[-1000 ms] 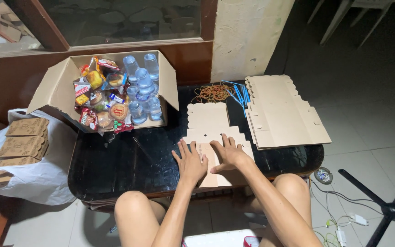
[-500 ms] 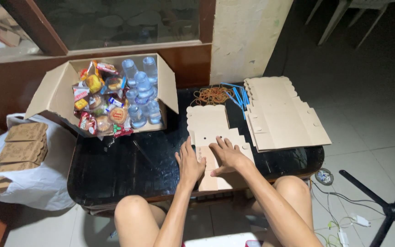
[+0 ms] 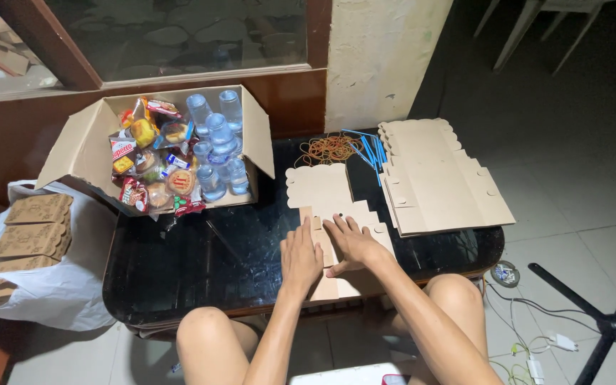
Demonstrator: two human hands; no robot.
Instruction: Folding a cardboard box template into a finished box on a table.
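A flat tan cardboard box blank with scalloped edges lies on the black glass table. My left hand presses flat on the blank's near left part, fingers apart. My right hand lies beside it on the same blank, fingers spread across a folded flap. Neither hand grips anything; both only press down on the cardboard.
An open carton of snack packets and small water bottles sits at the table's far left. A stack of flat blanks lies at the right, with rubber bands and blue straws behind. A white bag of folded boxes stands left.
The view has shifted slightly and both hands have slid a little nearer on the blank, still pressing it flat. Nothing else on the table moved.
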